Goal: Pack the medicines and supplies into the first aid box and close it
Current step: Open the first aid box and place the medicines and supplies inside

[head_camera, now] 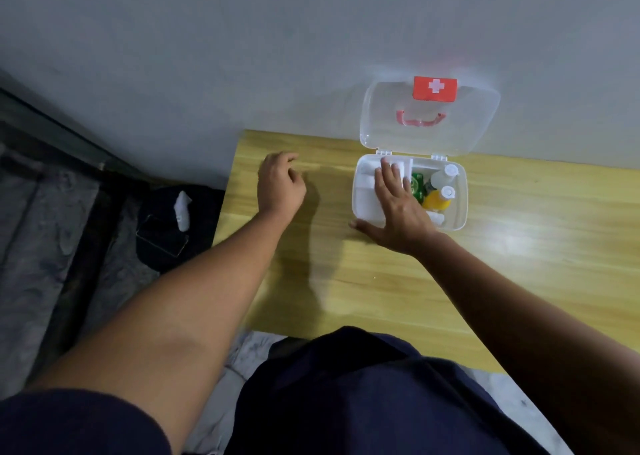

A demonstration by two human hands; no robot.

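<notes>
Dim, cool light is falling over the scene, with the brightest patch glaring off the wooden table point(381, 281) just right of the first aid box point(460, 191) and a softer bloom washing out the wall behind its open lid point(429, 118). The left hand point(280, 184) and forearm are casting a soft, blurred shadow onto the table between that hand and the box, so the light seems to be coming from the left. Detail inside the box is smearing into white haze, and the wide lens is bending the table edges and stretching the arms far from the box, toward the frame's lower corners.
</notes>
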